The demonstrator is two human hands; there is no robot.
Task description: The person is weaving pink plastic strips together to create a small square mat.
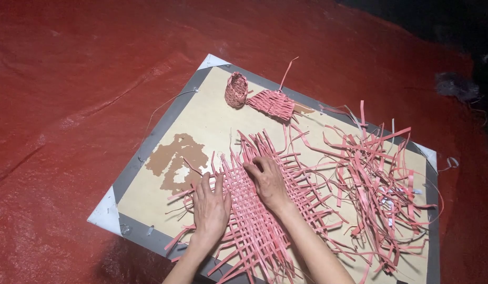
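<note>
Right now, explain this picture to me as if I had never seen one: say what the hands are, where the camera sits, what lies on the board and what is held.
There is one picture, taken by a camera worn on a person's head and looking down at their own two bare hands. The left hand lies flat on a half-woven mat of pink strips, pressing it down. The right hand rests on the mat with its fingers bent at the strips. Neither hand has lifted anything. The mat lies on a tan board with a grey border, which sits on a red sheet. On the board there are also a heap of loose pink strips, a small woven basket and a small woven piece beside it.
</note>
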